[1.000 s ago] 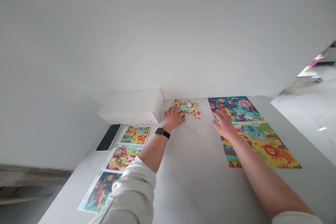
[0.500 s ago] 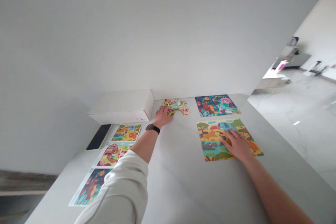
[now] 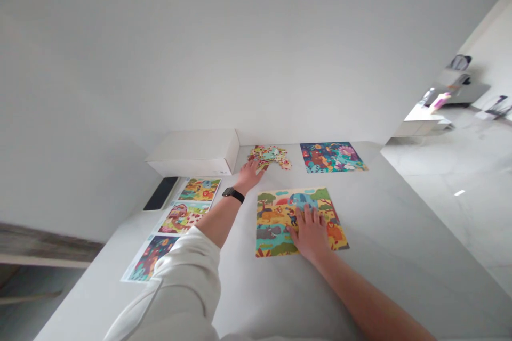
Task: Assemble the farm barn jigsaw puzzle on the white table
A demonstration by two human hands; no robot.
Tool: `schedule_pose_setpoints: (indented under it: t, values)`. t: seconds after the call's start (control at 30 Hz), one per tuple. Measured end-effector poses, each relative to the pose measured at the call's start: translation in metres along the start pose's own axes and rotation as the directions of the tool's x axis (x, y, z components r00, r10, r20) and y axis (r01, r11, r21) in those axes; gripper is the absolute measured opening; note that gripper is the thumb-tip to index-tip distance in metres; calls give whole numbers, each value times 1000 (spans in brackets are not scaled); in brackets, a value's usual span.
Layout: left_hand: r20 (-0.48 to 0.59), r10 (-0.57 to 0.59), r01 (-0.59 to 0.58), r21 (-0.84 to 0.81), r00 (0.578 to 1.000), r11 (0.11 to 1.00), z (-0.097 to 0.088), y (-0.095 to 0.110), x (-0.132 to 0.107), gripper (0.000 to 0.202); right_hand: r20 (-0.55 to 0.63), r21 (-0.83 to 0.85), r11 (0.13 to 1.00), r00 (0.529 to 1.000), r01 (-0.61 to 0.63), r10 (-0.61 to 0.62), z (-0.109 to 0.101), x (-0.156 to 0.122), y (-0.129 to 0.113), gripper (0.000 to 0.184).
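My right hand [image 3: 311,230] lies flat with spread fingers on an assembled safari jigsaw puzzle [image 3: 276,216], which shows an elephant, a hippo and a lion. My left hand [image 3: 248,175], with a black watch on its wrist, reaches to the near edge of a pile of loose puzzle pieces [image 3: 272,153] by the wall. Its fingers are stretched out and touch the pieces at the pile's left side. Behind the safari puzzle lies a second puzzle [image 3: 332,157] with a dark blue night forest picture.
A white box [image 3: 196,152] stands against the wall, left of the pile. In front of it are a dark phone [image 3: 161,193] and a sheet of three reference pictures [image 3: 186,217], partly covered by my left sleeve. The white table [image 3: 384,234] ends at the right above a tiled floor.
My right hand has slid the safari puzzle to the left and slightly nearer, away from the night forest puzzle. My left hand stays at the loose pieces. The view has shifted a little.
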State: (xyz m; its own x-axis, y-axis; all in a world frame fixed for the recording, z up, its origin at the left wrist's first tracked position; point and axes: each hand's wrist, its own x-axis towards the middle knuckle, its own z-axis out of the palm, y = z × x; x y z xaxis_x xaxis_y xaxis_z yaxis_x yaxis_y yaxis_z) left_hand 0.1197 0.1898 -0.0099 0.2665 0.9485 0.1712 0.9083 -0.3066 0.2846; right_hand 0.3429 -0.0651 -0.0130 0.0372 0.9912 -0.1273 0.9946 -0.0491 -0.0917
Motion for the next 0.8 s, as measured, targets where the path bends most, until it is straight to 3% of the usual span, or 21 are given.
schedule_pose_setpoints:
  t: [0.2, 0.33, 0.43, 0.57, 0.7, 0.8]
  values:
    - [95, 157, -150, -76, 983, 986, -18, -16, -86, 49, 43, 19, 989, 988, 148, -149, -10, -9, -52, 68]
    - [105, 86, -83, -38, 991, 996, -34, -40, -140, 54, 56, -11, 984, 983, 175, -174, -15, -20, -78, 71]
    - [134, 71, -69, -23, 988, 997, -43, -51, -165, 55, 58, 4, 981, 979, 194, -194, -20, -27, -86, 73]
    - [140, 112, -111, -14, 984, 994, -49, -53, -171, 49, 76, 79, 951, 949, 300, -305, -31, -12, -64, 59]
    - [161, 78, -86, 48, 984, 995, -54, -45, -153, 39, -47, 85, 981, 984, 177, -173, -44, 36, -17, 49]
    - [206, -2, -21, 107, 978, 994, -56, -36, -138, 35, 18, 32, 996, 996, 88, -89, -49, 72, 10, 47]
